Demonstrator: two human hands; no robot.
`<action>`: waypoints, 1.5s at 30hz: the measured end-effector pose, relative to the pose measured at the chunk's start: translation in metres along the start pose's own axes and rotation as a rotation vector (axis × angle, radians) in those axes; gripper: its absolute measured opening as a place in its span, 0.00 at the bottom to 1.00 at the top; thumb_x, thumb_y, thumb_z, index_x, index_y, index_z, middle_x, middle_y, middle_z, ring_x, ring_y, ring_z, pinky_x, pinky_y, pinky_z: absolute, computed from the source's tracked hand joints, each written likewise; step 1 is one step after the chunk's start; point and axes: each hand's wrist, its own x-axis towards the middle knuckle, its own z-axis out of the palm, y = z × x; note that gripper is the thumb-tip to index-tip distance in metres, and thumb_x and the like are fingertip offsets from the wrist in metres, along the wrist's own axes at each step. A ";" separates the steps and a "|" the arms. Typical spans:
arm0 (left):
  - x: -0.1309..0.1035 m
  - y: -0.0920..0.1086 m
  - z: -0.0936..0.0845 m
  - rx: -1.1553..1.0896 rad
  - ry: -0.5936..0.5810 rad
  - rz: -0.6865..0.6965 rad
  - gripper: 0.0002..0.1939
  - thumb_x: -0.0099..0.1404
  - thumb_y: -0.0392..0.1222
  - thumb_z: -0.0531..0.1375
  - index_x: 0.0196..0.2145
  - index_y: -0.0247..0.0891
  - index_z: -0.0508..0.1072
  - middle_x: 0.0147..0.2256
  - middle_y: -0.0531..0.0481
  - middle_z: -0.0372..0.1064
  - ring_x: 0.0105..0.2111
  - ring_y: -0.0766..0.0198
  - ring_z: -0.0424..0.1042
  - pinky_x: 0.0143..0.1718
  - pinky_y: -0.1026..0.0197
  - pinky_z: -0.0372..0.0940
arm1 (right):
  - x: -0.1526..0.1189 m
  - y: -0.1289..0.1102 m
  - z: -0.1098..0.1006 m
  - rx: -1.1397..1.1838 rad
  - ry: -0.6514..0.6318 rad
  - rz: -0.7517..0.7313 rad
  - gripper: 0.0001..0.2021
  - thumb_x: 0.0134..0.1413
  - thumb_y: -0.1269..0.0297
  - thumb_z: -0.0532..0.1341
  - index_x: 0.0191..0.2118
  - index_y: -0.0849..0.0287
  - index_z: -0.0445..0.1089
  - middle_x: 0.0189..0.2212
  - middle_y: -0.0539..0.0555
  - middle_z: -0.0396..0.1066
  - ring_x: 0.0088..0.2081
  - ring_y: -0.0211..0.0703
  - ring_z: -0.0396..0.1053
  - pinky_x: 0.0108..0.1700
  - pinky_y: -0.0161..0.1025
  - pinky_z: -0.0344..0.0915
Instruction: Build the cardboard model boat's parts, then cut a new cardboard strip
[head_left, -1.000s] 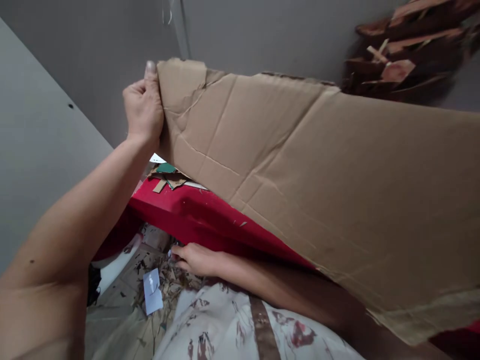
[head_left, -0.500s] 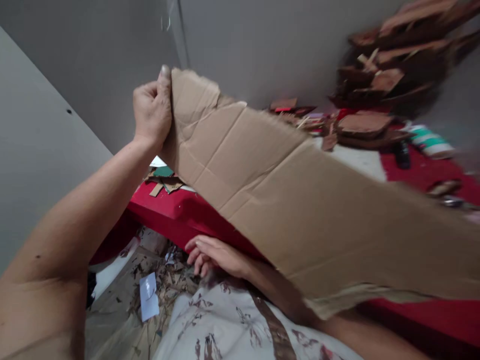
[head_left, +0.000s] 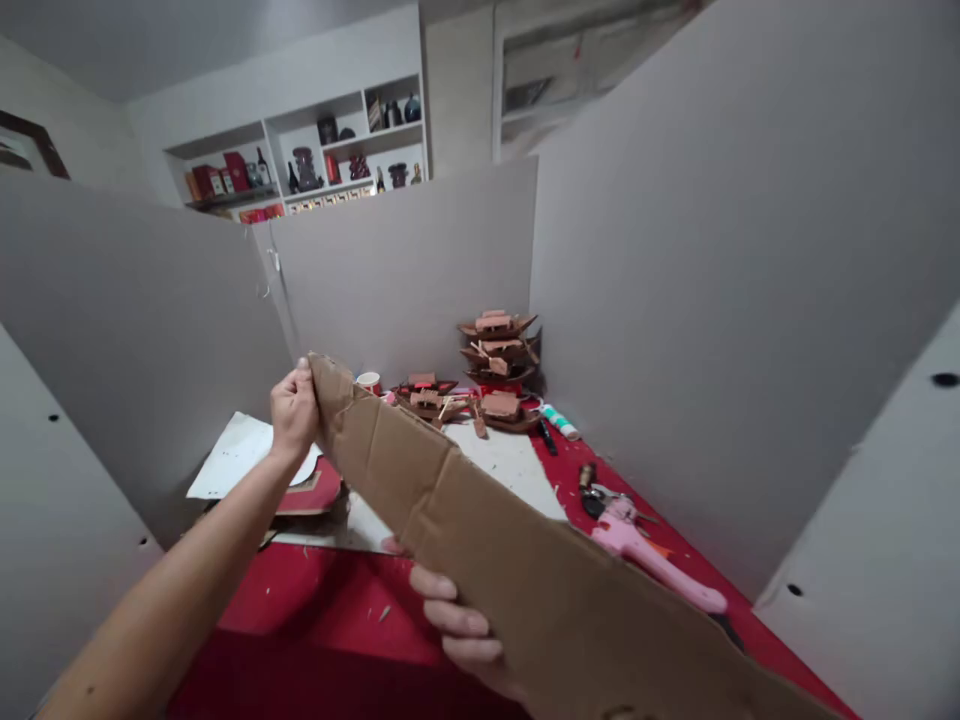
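Observation:
A long strip of brown cardboard [head_left: 480, 530], creased across and rough along its edges, slants from upper left to lower right in front of me. My left hand [head_left: 294, 412] is closed on its far upper-left end. Beneath the lower edge, the fingers of my right hand [head_left: 461, 625] curl against the strip; its palm and thumb are mostly hidden behind the cardboard. The strip is held above the red tabletop [head_left: 322, 600] and covers part of it.
Brown model boats [head_left: 499, 345] are stacked at the back. A pink-handled tool [head_left: 645, 560], a black marker [head_left: 547, 437] and a green-white tube [head_left: 560, 422] lie at right. White paper [head_left: 238, 455] and red board [head_left: 315, 492] sit at left. Grey partitions [head_left: 405, 270] enclose the table.
My view has lifted and swung to show the tabletop and shelves. My right hand, earlier low by my lap with loose fingers, now grips the cardboard from below. My left hand keeps its end.

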 end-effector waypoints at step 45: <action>-0.100 -0.089 0.021 -0.466 -0.436 -0.702 0.28 0.57 0.65 0.59 0.35 0.33 0.73 0.23 0.49 0.71 0.18 0.65 0.69 0.20 0.64 0.63 | 0.022 -0.024 -0.077 -0.166 0.790 -0.306 0.18 0.56 0.50 0.62 0.47 0.55 0.71 0.39 0.54 0.78 0.38 0.47 0.75 0.42 0.43 0.70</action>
